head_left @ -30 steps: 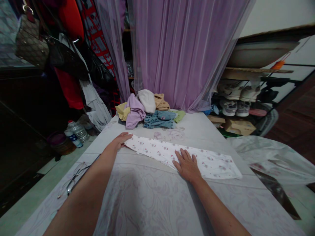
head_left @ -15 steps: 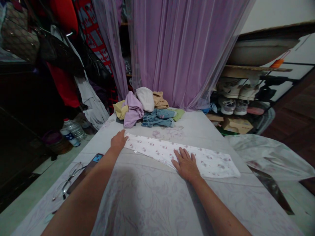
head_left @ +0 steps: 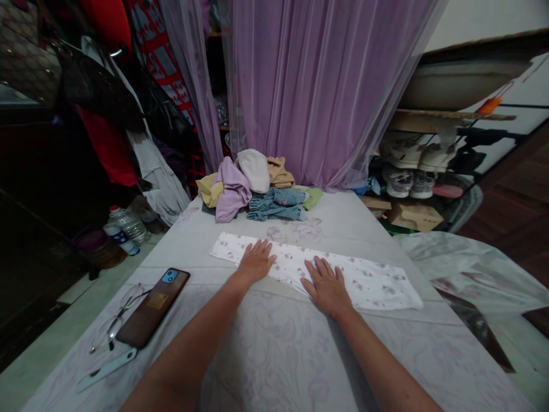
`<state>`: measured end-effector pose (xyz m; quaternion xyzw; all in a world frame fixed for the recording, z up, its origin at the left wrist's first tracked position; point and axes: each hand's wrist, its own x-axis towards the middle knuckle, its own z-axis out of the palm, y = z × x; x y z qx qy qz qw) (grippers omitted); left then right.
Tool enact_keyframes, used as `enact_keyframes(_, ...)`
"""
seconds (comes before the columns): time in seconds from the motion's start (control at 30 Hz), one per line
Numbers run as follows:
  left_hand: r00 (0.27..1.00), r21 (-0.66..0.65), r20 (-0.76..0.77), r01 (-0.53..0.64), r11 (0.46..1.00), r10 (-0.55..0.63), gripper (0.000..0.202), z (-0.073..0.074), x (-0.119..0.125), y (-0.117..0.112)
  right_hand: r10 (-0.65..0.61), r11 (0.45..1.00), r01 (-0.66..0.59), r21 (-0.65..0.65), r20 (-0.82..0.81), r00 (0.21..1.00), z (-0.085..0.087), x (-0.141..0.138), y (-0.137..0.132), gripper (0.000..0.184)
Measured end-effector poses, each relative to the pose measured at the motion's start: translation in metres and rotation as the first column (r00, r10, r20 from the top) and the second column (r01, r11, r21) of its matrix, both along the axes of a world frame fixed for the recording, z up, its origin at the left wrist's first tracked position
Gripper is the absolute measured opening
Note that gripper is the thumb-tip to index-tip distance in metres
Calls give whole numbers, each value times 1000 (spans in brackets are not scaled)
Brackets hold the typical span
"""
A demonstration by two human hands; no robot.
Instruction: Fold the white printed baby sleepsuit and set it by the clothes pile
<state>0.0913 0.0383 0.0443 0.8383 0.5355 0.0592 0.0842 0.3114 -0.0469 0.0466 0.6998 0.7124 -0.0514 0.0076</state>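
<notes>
- Left hand point(head_left: 256, 262): open, palm down, fingers spread, resting on the near edge of the folded cloth. No grip observed.
- Right hand point(head_left: 326, 286): open and flat, fingers spread, resting on the same edge further along, to the right of the left hand. No grip observed.
- White floral cloth point(head_left: 364, 280): a garment or cloth folded into a long strip, lying flat across the bed, with its ends extending beyond both hands. The flat, spaced placement of the hands appears intended to press it smooth and stop it shifting.
- Bed point(head_left: 283, 357): covered with a pale floral sheet and carrying all items listed here. Its broad, flat surface seems the reason for working on it.
- Clothes pile point(head_left: 231, 197): lilac, cream, tan, yellow and green items, with folded-over jeans, heaped at the far end of the bed beyond the cloth. This position appears to keep them off the work area.
- Phone in a brown case point(head_left: 152, 309) and eyeglasses point(head_left: 118, 317): lying side by side at the left edge of the bed, just beside each other and apart from the cloth, seemingly set aside out of the way of the arms.
- Lilac sheer curtain point(head_left: 317, 86): hangs behind the pile.
</notes>
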Motion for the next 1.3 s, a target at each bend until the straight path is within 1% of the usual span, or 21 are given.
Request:
enact_keyframes(0.07, 996, -11, -32, -89, 996, 88, 57, 2, -29, 13, 2, 1000, -2, -3, 0, 1000, 1, 0, 0, 60)
enact_keyframes(0.1, 986, 0, -67, -156, 988, 155, 56, 2, -45, 19, 3, 1000, -3, -1, -2, 1000, 1, 0, 0, 60)
enact_keyframes(0.13, 979, 3, -81, -185, 983, 185, 56, 3, -61, 24, 3, 1000, -3, 1, -6, 1000, 1, -1, 0, 59)
enact_keyframes(0.2, 969, 51, -116, -214, 975, 219, 57, 2, -87, 32, 2, 1000, -2, 8, -15, 1000, 0, -1, 0, 59)
enact_keyframes(0.27, 965, 108, -139, -207, 972, 221, 57, -1, -103, 34, 0, 1000, 1, 8, -21, 1000, 0, -1, -1, 59)
enact_keyframes(0.33, 964, 138, -154, -198, 970, 218, 56, -3, -109, 34, -5, 1000, 4, -3, -22, 1000, 1, 0, -1, 59)
enact_keyframes(0.4, 961, 141, -167, -200, 970, 222, 55, -4, -110, 33, -12, 999, 11, -34, -29, 1000, 5, 1, 0, 60)
enact_keyframes(0.5, 957, 135, -181, -204, 970, 227, 57, -3, -106, 31, -54, 995, 49, -84, -61, 997, 19, -6, 7, 58)
enact_keyframes(0.57, 957, 134, -186, -201, 970, 224, 57, -1, -105, 31, -79, 995, 72, -68, -97, 992, 30, -22, 17, 57)
enact_keyframes(0.6, 957, 135, -190, -198, 971, 221, 57, 0, -105, 30, -51, 998, 46, -38, -120, 992, 34, -33, 24, 57)
enact_keyframes(0.67, 955, 129, -202, -194, 972, 217, 57, 1, -106, 30, 89, 995, -98, -32, -202, 975, 38, -57, 38, 58)
enact_keyframes(0.7, 954, 125, -208, -192, 973, 215, 57, 2, -106, 31, 156, 985, -167, -32, -223, 962, 38, -68, 45, 57)
enact_keyframes(0.77, 954, 123, -214, -189, 974, 212, 58, 3, -107, 31, 209, 974, -224, -36, -237, 949, 33, -81, 57, 56)
enact_keyframes(0.8, 954, 127, -211, -188, 974, 211, 59, 3, -107, 31, 228, 970, -242, -34, -234, 945, 29, -82, 60, 57)
enact_keyframes(0.83, 956, 131, -207, -186, 974, 210, 59, 3, -108, 32, 236, 968, -249, -30, -224, 945, 24, -78, 62, 58)
enact_keyframes(0.9, 958, 137, -202, -181, 974, 206, 59, 2, -109, 33, 240, 969, -248, -17, -191, 952, 16, -58, 58, 59)
enact_keyframes(1.0, 959, 143, -195, -179, 973, 205, 58, -1, -110, 36, 196, 980, -197, 4, -127, 972, 8, -3, 39, 60)
enact_keyframes(1.07, 962, 150, -183, -177, 973, 203, 58, -3, -111, 37, 118, 993, -118, 11, -74, 990, 4, 41, 22, 60)
enact_keyframes(1.17, 961, 148, -182, -183, 972, 209, 59, -5, -112, 39, -85, 996, 84, 16, 27, 996, -2, 101, 0, 58)
enact_keyframes(1.2, 959, 142, -190, -185, 973, 210, 59, -5, -112, 40, -138, 990, 135, 42, 54, 989, -4, 116, -5, 57)
enact_keyframes(1.3, 953, 92, -215, -197, 976, 213, 61, 1, -110, 42, -173, 980, 162, 115, 96, 980, -9, 141, -13, 56)
